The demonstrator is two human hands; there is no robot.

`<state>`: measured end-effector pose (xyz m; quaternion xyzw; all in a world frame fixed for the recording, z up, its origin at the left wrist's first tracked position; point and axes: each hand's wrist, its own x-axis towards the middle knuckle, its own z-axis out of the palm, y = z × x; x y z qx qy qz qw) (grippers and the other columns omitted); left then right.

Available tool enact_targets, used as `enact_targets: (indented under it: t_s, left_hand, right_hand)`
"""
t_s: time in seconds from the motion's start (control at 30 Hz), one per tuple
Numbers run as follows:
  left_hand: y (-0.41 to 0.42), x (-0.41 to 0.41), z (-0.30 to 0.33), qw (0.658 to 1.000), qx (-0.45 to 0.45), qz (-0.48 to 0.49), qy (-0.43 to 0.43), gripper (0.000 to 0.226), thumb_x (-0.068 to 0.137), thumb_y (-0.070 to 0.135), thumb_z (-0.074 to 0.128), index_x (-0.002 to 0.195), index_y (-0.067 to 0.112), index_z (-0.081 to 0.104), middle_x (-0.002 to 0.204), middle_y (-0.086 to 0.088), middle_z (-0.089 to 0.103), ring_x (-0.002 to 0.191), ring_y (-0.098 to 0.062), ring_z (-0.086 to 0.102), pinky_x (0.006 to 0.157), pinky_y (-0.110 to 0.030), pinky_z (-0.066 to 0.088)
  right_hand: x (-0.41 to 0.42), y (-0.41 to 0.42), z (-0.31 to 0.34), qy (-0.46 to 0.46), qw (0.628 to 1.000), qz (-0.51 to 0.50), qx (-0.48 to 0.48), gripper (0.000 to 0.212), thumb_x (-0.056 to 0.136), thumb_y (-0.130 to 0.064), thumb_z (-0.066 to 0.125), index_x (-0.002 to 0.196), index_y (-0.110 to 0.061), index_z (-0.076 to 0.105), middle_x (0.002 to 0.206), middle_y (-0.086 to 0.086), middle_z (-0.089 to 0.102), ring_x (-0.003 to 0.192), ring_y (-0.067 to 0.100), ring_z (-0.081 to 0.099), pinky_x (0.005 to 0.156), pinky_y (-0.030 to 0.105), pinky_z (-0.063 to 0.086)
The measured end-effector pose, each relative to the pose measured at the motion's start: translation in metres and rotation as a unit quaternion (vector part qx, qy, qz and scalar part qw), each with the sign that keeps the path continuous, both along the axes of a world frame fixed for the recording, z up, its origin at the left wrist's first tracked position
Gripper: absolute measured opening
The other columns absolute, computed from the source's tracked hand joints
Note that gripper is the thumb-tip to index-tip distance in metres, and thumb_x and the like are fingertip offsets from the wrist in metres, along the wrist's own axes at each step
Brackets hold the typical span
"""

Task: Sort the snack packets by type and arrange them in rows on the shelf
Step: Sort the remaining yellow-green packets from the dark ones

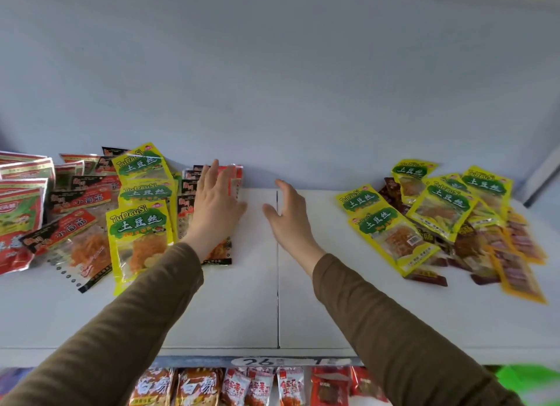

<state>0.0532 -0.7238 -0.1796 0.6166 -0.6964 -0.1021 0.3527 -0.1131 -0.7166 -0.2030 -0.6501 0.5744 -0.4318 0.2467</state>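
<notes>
Left hand flat, fingers spread, pressing black-and-red packets just left of shelf seam. Right hand beside seam, fingers relaxed, empty. Risk: leaning row topples once pressure lifts.

Both arms reach forward and upward from the lower corners, each in an olive-brown sleeve down to the wrist. The left hand lies palm down with its fingers straight and slightly spread, thumb angled out to the right. The right hand stands on edge, palm turned toward the left hand, fingers straight and together, thumb pointing left. The two hands are near each other but apart.
</notes>
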Motion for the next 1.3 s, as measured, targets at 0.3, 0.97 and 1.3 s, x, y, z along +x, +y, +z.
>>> enact_targets:
  t_s: [0.3,0.97,1.3]
  left_hand:
    - [0.010,-0.092,-0.010,0.993,0.039,-0.113,0.004,0.064,0.096,0.029,0.068,0.153,0.022,0.041,0.169,-0.008,0.019,0.158,-0.026,0.003,0.126,-0.043,0.009]
    - [0.008,-0.290,-0.057,0.981,0.192,-0.037,0.010,0.108,0.084,0.067,0.069,0.162,0.019,0.012,0.160,-0.011,0.040,0.152,-0.032,0.025,0.123,-0.042,0.020]
    - [-0.004,-0.304,-0.062,0.980,0.129,0.015,0.154,0.091,0.088,0.025,0.079,0.158,0.024,0.020,0.143,-0.011,0.053,0.132,-0.036,0.047,0.111,-0.049,0.040]
  right_hand:
    - [-0.100,0.028,0.018,0.138,0.985,-0.086,-0.055,0.046,0.097,-0.021,0.060,0.141,-0.014,0.050,0.140,0.005,0.056,0.131,0.028,0.045,0.107,0.043,0.039]
    - [-0.298,0.004,0.013,0.294,0.951,0.036,0.082,0.073,0.096,-0.043,0.061,0.154,-0.014,0.028,0.139,0.011,0.057,0.135,0.037,0.039,0.102,0.044,0.036]
    - [-0.287,-0.024,0.000,0.171,0.982,0.044,0.070,0.086,0.091,-0.002,0.063,0.159,-0.023,0.014,0.136,0.011,0.057,0.114,0.032,0.059,0.090,0.045,0.052]
